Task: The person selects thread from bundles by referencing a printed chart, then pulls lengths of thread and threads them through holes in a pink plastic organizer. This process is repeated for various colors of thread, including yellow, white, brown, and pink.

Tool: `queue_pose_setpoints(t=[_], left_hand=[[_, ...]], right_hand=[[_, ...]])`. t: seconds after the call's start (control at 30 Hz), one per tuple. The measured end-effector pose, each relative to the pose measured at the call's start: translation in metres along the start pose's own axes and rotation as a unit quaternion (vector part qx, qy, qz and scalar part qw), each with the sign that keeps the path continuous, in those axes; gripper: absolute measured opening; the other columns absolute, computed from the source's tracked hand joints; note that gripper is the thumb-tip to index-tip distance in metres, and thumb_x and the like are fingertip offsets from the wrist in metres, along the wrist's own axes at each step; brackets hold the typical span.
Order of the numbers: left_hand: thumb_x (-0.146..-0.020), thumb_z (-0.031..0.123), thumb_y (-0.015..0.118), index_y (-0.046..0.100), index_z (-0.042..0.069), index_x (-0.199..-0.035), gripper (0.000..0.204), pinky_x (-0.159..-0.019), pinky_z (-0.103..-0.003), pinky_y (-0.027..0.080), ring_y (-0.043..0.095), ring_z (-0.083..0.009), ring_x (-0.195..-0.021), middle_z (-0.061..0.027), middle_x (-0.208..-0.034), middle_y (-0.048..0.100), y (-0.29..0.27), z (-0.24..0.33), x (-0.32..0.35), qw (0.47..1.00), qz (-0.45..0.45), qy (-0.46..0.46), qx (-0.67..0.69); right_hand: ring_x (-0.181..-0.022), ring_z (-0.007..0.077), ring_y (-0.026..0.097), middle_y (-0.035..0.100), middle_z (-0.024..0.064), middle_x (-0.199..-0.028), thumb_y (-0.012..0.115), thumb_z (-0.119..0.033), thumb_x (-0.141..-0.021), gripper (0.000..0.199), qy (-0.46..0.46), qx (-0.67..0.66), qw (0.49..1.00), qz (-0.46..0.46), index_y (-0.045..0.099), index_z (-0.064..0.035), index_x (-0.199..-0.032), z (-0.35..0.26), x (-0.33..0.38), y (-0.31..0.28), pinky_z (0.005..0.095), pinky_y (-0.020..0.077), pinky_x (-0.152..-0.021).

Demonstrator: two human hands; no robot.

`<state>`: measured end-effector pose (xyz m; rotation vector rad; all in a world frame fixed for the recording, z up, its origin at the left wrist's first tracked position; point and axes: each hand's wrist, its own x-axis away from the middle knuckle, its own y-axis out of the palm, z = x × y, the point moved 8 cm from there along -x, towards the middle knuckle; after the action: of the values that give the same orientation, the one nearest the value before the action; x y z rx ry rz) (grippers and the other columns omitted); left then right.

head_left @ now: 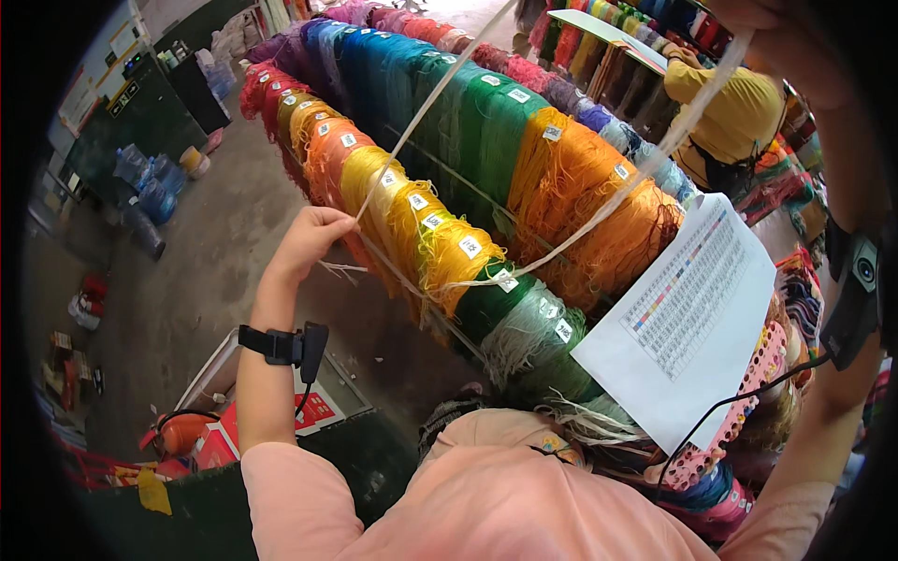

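Observation:
My left hand [316,238] is closed, its thumb and forefinger pinching a cream thread beside the yellow skeins [369,178]. From that pinch the thread runs up to the top edge of the picture. Raised at the upper right, my right hand [795,51] is closed around a thicker cream strand of thread [659,154], though its fingers are partly cut off. This strand sags in a curve down across the orange skeins [571,201] to the green skeins [486,299]. Small white tags mark the skeins, which hang in rows by colour.
A white printed sheet [687,318] lies over the skeins at my right. Beyond them, a person in a yellow top [734,112] works at another rack. Blue water bottles [154,182] stand on the floor at left, and a red box [220,435] is near my left elbow.

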<state>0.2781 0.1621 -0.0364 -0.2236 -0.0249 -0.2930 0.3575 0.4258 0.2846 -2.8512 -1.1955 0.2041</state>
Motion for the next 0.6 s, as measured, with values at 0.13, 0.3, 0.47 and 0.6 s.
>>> queue_pose_setpoints(t=[0.13,0.3,0.47,0.6], left_hand=[[-0.069,0.014,0.057,0.061,-0.002,-0.075,0.017,-0.059,-0.027,0.043,0.057,-0.0155,-0.061,-0.0120,-0.068,0.061,-0.005,-0.009,-0.002,0.954,0.044,-0.025,-0.295],[-0.072,0.012,0.052,0.059,0.001,-0.081,0.016,-0.063,-0.037,0.044,0.054,-0.0323,-0.067,-0.0125,-0.075,0.058,0.036,0.035,-0.001,0.809,0.116,0.094,-0.569],[-0.075,0.005,0.051,0.057,-0.002,-0.075,0.009,-0.060,-0.026,0.042,0.052,-0.0154,-0.063,-0.0079,-0.068,0.055,0.124,0.129,0.059,0.970,-0.054,0.199,-0.130],[-0.073,0.003,0.050,0.053,-0.002,-0.099,0.027,-0.075,-0.030,0.041,0.053,-0.0242,-0.087,-0.0158,-0.096,0.052,0.236,0.156,0.117,0.919,-0.271,0.287,0.003]], right_hand=[[-0.040,0.0050,0.019,0.024,-0.0066,-0.049,0.026,-0.015,-0.090,0.022,-0.013,-0.004,1.000,-0.003,0.044,-0.0023,-0.086,0.009,0.004,-0.010,0.0174,0.0216,-0.034],[-0.052,0.0068,0.042,0.044,0.0011,-0.063,0.042,-0.018,-0.083,0.021,-0.012,-0.024,0.999,0.039,0.049,0.0017,-0.084,0.030,0.053,-0.015,0.0181,0.0351,-0.044],[-0.075,0.0103,0.053,0.056,0.0082,-0.080,0.051,-0.011,-0.079,0.016,0.033,0.153,0.941,0.300,0.058,0.0026,-0.082,0.116,0.098,0.003,0.0209,0.0410,-0.066],[-0.076,0.0118,0.053,0.057,0.0089,-0.080,0.051,-0.006,-0.079,0.013,0.064,0.028,0.957,0.282,0.058,0.0043,-0.083,0.152,0.144,0.047,0.0226,0.0416,-0.069]])
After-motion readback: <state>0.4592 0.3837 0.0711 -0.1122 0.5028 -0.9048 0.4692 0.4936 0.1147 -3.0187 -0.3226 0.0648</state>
